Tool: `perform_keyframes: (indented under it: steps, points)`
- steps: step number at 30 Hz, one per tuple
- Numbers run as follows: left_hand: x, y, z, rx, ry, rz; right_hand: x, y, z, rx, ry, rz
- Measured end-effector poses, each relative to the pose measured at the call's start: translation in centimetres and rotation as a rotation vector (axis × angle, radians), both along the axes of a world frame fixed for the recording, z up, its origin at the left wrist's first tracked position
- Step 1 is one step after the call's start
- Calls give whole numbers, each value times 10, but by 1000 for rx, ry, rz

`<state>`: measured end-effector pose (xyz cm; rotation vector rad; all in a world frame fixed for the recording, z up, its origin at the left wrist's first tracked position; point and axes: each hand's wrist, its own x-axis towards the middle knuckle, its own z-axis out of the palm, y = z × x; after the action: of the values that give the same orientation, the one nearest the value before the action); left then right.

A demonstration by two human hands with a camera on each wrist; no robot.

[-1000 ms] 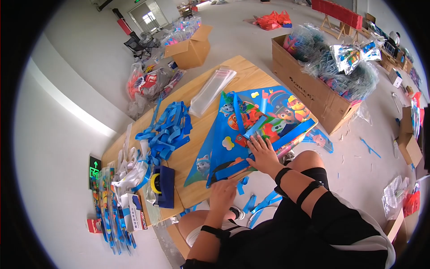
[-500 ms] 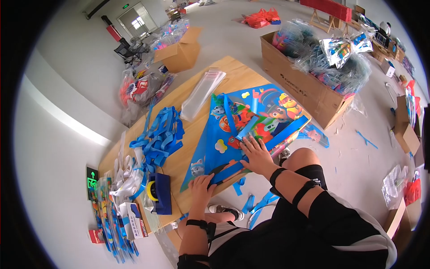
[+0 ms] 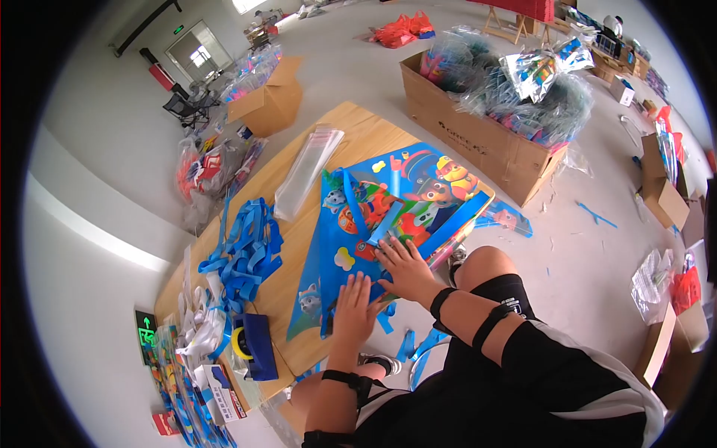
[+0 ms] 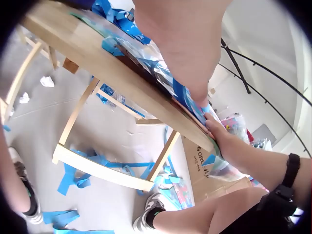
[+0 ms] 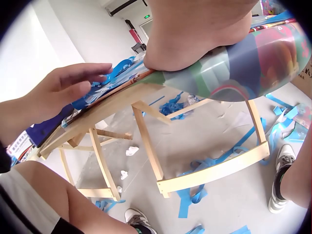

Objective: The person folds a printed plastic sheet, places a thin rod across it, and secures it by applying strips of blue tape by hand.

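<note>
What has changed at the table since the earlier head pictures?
The left hand has moved from the near edge of the blue printed sheet inward over it, closer to the right hand. The right hand stays on the sheet; the blue ribbon pile and tape dispenser stay put.

Black sleeve [image 3: 556, 369], white trim [image 3: 606, 411]; black forearm straps [image 3: 491, 325]; grey-white sneakers [image 5: 286, 155], black socks [image 5: 278, 184].

Clock per head view. Big brown carton [image 3: 478, 138] at 1–2 o'clock, heaped with plastic-wrapped packs [image 3: 549, 112]. Smaller open carton [image 3: 272, 108] at 11, also filled. Red plastic bags [image 3: 403, 31] on floor, just past 12. Red-topped trestle [image 3: 515, 9] at 1. Dark folding chair [image 3: 185, 110] at 10. Doorway [image 3: 198, 56] between 10 and 11. Green exit sign [image 3: 146, 330] at 8, lit. Clear crumpled plastic [image 3: 650, 275] at 3.
</note>
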<state>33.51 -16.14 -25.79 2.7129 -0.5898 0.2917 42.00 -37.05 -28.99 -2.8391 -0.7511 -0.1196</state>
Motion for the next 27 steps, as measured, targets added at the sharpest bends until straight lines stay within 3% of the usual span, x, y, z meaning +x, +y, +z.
perform_keyframes:
  steps: [3,5,9,13,14,15,18,19,22,24,25,27]
  points:
    - [8,-37,-13,-56,44,-70,0,1,0,43,-26,-5]
    - [5,-51,-31,-135,1,37,0,2,-5,51,-78,-17]
    - [3,-54,-45,19,-18,88,0,1,0,21,-12,-12]
    - [3,-57,-42,29,-38,94,-1,-5,2,170,-6,11]
    - [3,-58,-40,67,-18,101,-1,-10,2,490,-74,23]
    - [2,-58,-39,105,3,109,1,-19,13,482,-81,19]
    - [2,-59,-42,112,0,117,30,-72,32,1022,-68,-160]
    - [2,-59,-42,99,2,120,46,-94,18,1050,-101,-299]
    - [0,-60,-41,155,-25,126,83,-189,25,761,76,-548]
    - [1,-61,-41,181,-53,137,97,-237,39,494,99,-331]
    - [2,-60,-41,176,-49,144,103,-246,50,489,102,-324]
    - [2,-60,-43,181,-32,127,112,-256,63,137,99,-9]
